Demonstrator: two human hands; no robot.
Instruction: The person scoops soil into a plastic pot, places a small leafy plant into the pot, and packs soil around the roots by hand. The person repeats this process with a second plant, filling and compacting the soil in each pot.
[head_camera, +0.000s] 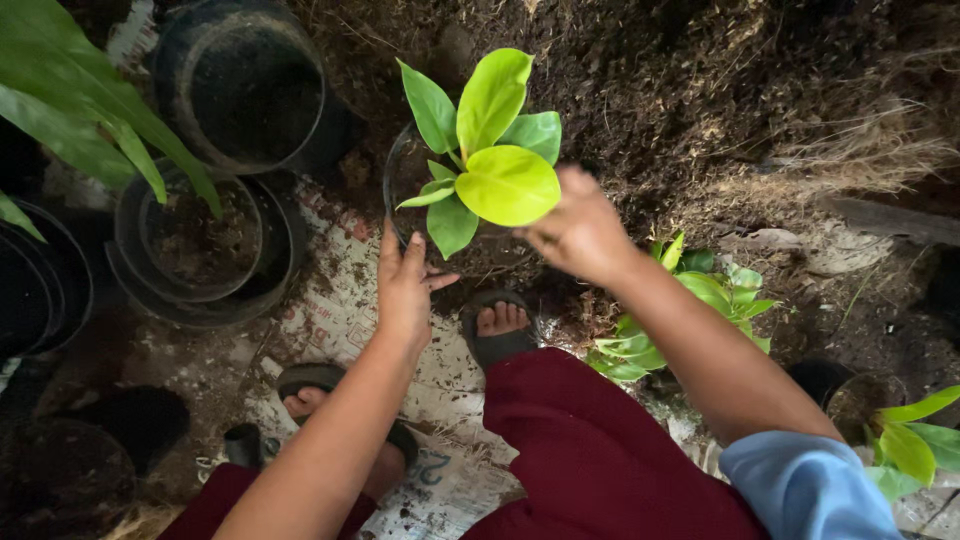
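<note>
A young plant with bright yellow-green leaves stands in a black pot in front of me. My left hand rests flat against the pot's near left side, fingers together and pointing up. At the pot's right, my right hand reaches in under the leaves, its fingers curled and partly hidden by the foliage. Whether it grips the stem or soil cannot be seen. My sandalled feet sit just below the pot.
Stacked black pots and a taller black pot stand at the left. A heap of brown soil and fibre fills the top right. Another small green plant lies by my right arm. A printed sack covers the ground.
</note>
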